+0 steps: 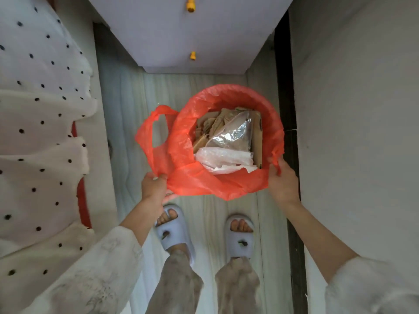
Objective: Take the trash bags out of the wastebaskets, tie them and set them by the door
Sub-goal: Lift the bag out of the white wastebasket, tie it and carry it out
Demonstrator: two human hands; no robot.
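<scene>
- Red bag [217, 180] on floor [127, 109], between bed [40, 123] and wall [353, 109], mouth open.
- Left hand [154, 185] pinched shut on near-left rim, beside free handle loop [156, 123].
- Right hand [282, 180] closed on right rim.
- Inside: clear plastic [226, 162], brown paper [217, 123], cardboard [257, 141].
- Slippers [174, 232] just behind bag.

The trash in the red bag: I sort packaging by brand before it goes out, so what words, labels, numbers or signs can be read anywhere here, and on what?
No text can be read in this view.
Cardboard box inside the red bag: small dark print marks along its edge, too small and blurred to read.
Clear plastic wrapper: no print can be made out.
White plastic bag: no print can be made out.
Cabinet with yellow knobs: no label.
</scene>
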